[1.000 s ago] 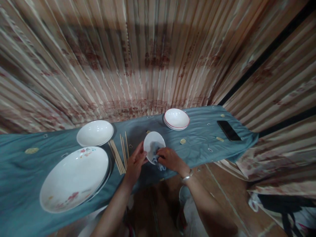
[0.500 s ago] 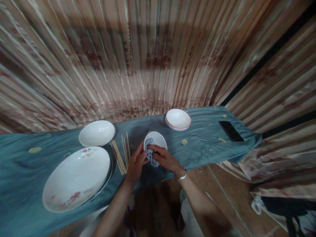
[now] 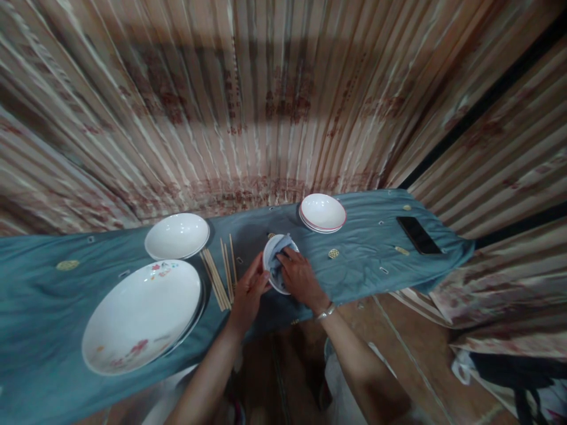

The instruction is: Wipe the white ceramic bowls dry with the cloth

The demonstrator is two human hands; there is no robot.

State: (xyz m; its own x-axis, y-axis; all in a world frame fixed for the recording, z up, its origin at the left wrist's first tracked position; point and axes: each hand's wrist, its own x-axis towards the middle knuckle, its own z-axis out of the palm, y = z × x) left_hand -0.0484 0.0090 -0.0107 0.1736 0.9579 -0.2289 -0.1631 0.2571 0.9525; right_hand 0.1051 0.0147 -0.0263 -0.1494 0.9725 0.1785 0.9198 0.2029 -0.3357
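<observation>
A small white bowl [image 3: 267, 254] is tilted above the front part of the cloth-covered table. My left hand [image 3: 248, 290] grips its left side, thumb at the rim. Inside the bowl, my right hand [image 3: 301, 277] presses a light blue cloth [image 3: 275, 252] against the inner wall; its fingers are bent over the cloth and partly hidden. Just left of my left hand lie several wooden chopsticks [image 3: 215, 278] in two loose groups. Beyond the bowl to the right stands a stack of white bowls [image 3: 322, 211] with red rims.
On the left are large oval plates [image 3: 142, 319] with flower prints, stacked, and a white round dish [image 3: 177, 236] behind them. A black phone [image 3: 419, 235] lies at the right end of the blue-green tablecloth [image 3: 358, 260]. Pleated curtains [image 3: 283, 141] hang close behind the table.
My right hand has moved the cloth round inside the bowl, up toward the far rim. The bowl is turned a little differently in my left hand. The view has shifted slightly.
</observation>
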